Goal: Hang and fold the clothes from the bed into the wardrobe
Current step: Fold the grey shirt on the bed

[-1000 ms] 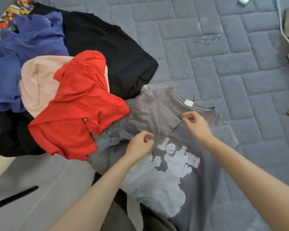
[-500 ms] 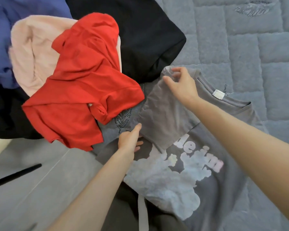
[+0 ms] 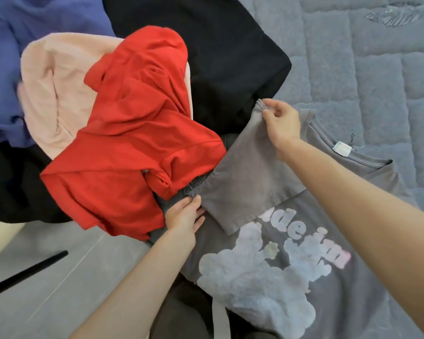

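A grey T-shirt (image 3: pixel 311 285) with a pale cloud print and a white neck label lies face up on the quilted grey bed cover (image 3: pixel 377 74). Its left sleeve (image 3: pixel 245 172) is folded in over the chest. My right hand (image 3: pixel 280 121) pinches the hem corner of that sleeve. My left hand (image 3: pixel 185 215) rests with straight fingers on the shirt's left side edge, at the base of the sleeve, right beside a red garment (image 3: pixel 132 148). The red garment lies crumpled over the shirt's left edge.
A heap of clothes fills the left: a pale pink piece (image 3: pixel 56 94), a blue one (image 3: pixel 34 28) and a large black one (image 3: pixel 218 52). The bed edge and grey floor (image 3: pixel 47 289) with a black rod (image 3: pixel 25 272) lie lower left.
My right hand moved from the collar area left to the sleeve's far corner and pinched it. My left hand slid left to the shirt's side edge. The camera came closer.
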